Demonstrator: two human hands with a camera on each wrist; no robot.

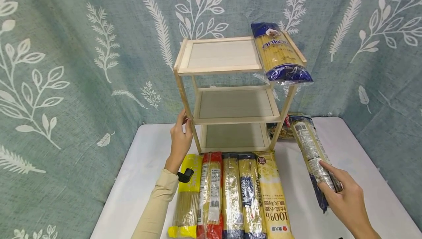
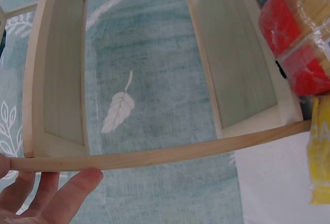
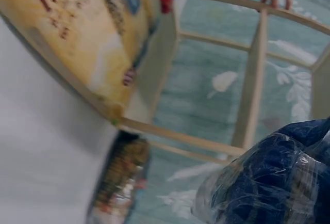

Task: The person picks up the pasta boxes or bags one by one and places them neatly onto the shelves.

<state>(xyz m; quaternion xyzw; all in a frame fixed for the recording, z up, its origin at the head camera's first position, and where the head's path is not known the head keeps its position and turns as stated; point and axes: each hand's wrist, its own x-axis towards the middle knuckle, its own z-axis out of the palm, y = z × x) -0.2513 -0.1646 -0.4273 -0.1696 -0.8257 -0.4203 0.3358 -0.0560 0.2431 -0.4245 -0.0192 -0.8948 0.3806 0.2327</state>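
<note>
My left hand (image 1: 181,138) grips the left front post of a three-tier wooden rack (image 1: 215,71); in the left wrist view its fingers (image 2: 72,195) curl at the post. On the right, my right hand (image 1: 346,191) holds a long spaghetti pack (image 1: 308,142) with a printed label and a dark blue end, its fingers and thumb near the lower end. The pack slants over the white table to the right of the rack. My right hand is out of its own wrist view, where a crumpled blue pack end (image 3: 273,182) fills the lower right corner.
A blue-ended pasta pack (image 1: 278,50) lies on the top tier's right side, overhanging the front. Several packs, including a yellow one (image 1: 188,202) and a red one (image 1: 209,195), stand in a row at the rack's front. Another pack (image 1: 282,132) lies behind the right post.
</note>
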